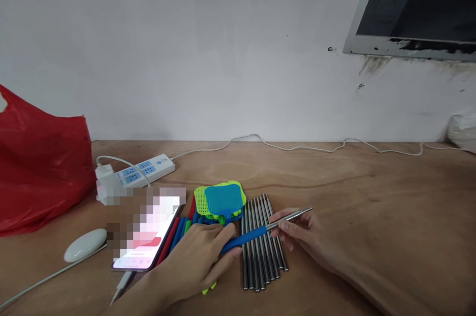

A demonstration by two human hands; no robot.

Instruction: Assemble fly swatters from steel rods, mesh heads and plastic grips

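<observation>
My left hand (203,259) is closed round a blue handle (243,239), which slants up to the right. Out of the handle's far end comes a shiny metal rod (293,215), pinched between the thumb and fingers of my right hand (293,229). Beneath them, several metal rods (260,256) lie side by side on the table. Behind my left hand is a stack of perforated fly swatter heads in yellow-green and blue (223,199). Red, blue and green handles (174,236) lie to its left, partly hidden by my left hand and wrist.
A lit phone (148,236) with a charging cable lies at left. Beyond it are a white power strip (158,167) and a red plastic bag (44,167). A white mouse-shaped object (85,245) rests at the front left. A thin cable (297,148) runs along the wall.
</observation>
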